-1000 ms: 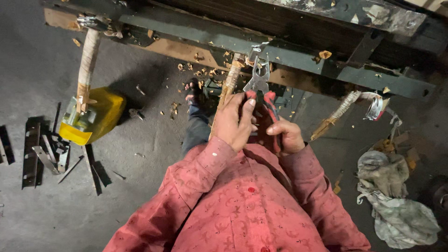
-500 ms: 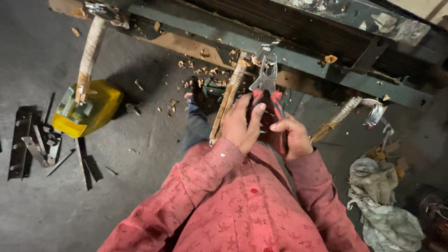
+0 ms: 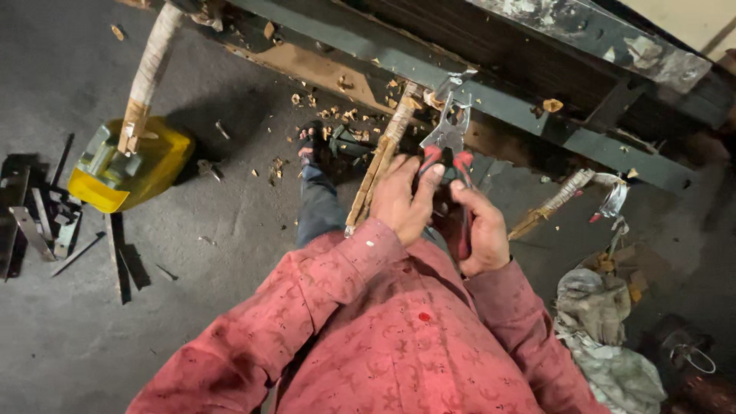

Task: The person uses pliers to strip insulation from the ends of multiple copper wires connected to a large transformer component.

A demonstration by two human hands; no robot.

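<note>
We are holding a pair of pliers [image 3: 448, 146] with red-coated handles and bare grey metal jaws. They are pointing up and away from us, with the jaw tips reaching the edge of a dark green metal beam [image 3: 491, 96]. The red handles are lying low between our hands, partly hidden. A tape-wrapped wooden stick [image 3: 381, 159] is leaning just beside the pliers, tilted.
</note>
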